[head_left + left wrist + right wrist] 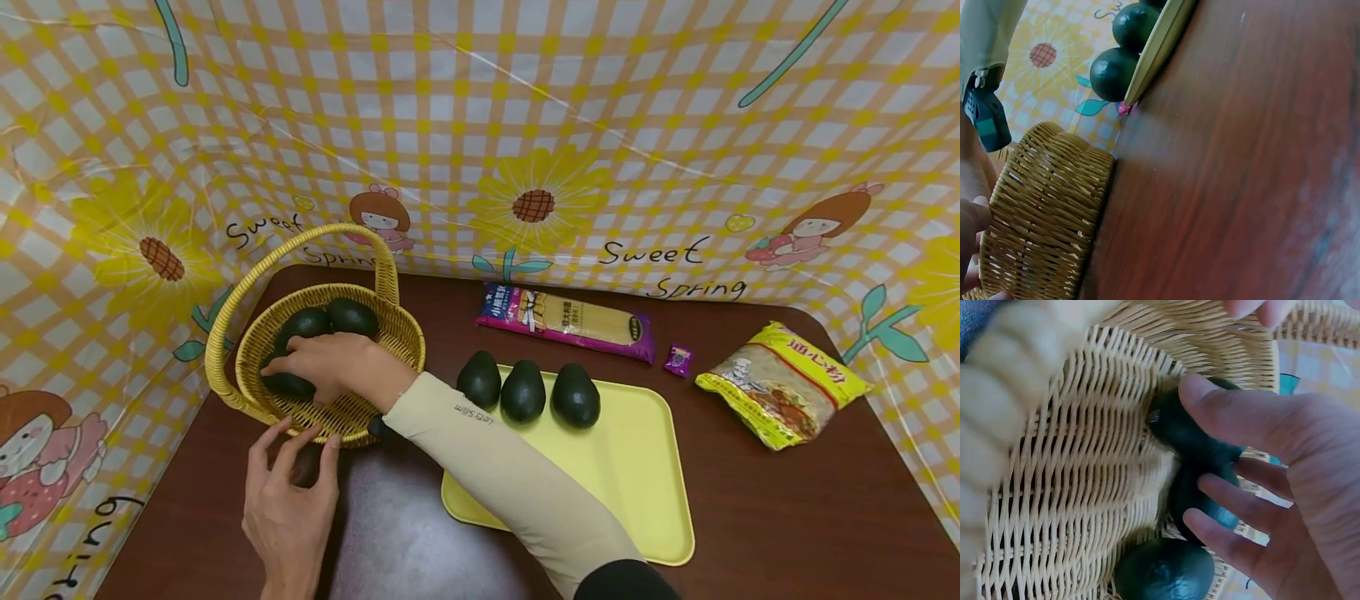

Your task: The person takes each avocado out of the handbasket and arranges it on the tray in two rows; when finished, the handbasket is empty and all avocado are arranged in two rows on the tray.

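In the head view a yellow wicker basket (408,329) with an arched handle stands at the left. Several dark green avocados lie inside it, including one at the back (352,317). My right hand (330,364) reaches into the basket over the front-left avocado (288,385). In the right wrist view its thumb lies on one avocado (1172,422), with spread, loosely bent fingers beside a second (1191,500). A third avocado (1165,572) lies apart from the fingers. My left hand (291,500) has its fingertips against the basket's near side, around the wall (1047,206).
Three avocados (522,392) lie along the back of a yellow tray (637,467). Behind the tray is a purple noodle pack (566,322). A small purple wrapped sweet (678,360) and a yellow food bag (783,385) are farther right. Patterned cloth (450,125) hangs behind the table.
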A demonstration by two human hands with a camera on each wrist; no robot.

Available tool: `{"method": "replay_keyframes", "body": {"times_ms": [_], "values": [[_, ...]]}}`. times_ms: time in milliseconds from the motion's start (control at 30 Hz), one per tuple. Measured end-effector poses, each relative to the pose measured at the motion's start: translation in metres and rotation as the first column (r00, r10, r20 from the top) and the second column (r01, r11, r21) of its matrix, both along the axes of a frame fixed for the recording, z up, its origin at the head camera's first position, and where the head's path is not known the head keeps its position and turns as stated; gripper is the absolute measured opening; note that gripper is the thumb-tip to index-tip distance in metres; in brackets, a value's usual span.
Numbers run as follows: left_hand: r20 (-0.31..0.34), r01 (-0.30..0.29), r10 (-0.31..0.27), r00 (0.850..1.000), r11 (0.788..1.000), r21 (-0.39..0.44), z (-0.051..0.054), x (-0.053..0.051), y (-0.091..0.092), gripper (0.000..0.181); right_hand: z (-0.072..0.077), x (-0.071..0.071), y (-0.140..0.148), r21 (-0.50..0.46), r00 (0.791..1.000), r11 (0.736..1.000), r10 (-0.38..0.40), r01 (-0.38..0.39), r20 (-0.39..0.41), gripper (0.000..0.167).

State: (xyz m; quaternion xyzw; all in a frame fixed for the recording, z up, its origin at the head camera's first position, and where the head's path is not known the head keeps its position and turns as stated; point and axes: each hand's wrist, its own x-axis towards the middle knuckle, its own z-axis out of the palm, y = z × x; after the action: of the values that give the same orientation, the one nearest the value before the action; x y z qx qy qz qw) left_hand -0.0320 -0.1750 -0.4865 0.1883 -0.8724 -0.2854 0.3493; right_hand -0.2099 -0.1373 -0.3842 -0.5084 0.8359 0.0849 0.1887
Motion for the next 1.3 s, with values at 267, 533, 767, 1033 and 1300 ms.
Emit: {"method": "replay_keyframes", "body": {"times_ms": [267,533,767,1033,1300], "values": [[-0.009,0.007,-0.007,1.000,1.000,-0.015,-0.001,-0.001,-0.001,0.027,-0.003,-0.005,-0.009,0.046,0.999,0.999,-0.031,0.029,0.030,0.084],[-0.008,0.007,-0.007,1.000,1.000,-0.014,-0.001,-0.001,-0.001,0.027,-0.003,-0.006,-0.010,0.020,0.996,0.998,-0.067,0.066,0.056,0.083],[-0.003,0.003,-0.003,1.000,1.000,-0.017,-0.001,0.000,0.000,0.027,-0.004,-0.006,-0.010,-0.005,0.994,0.997,-0.074,0.075,0.077,0.081],[-0.004,0.005,-0.006,1.000,1.000,-0.017,-0.001,0.000,-0.002,0.028,-0.005,-0.006,-0.014,0.008,0.995,0.998,-0.069,0.068,0.070,0.078],[-0.010,0.005,-0.005,1.000,1.000,-0.019,-0.001,-0.001,-0.001,0.027,-0.006,-0.008,-0.020,0.040,0.995,0.996,-0.077,0.075,0.057,0.083]]}}
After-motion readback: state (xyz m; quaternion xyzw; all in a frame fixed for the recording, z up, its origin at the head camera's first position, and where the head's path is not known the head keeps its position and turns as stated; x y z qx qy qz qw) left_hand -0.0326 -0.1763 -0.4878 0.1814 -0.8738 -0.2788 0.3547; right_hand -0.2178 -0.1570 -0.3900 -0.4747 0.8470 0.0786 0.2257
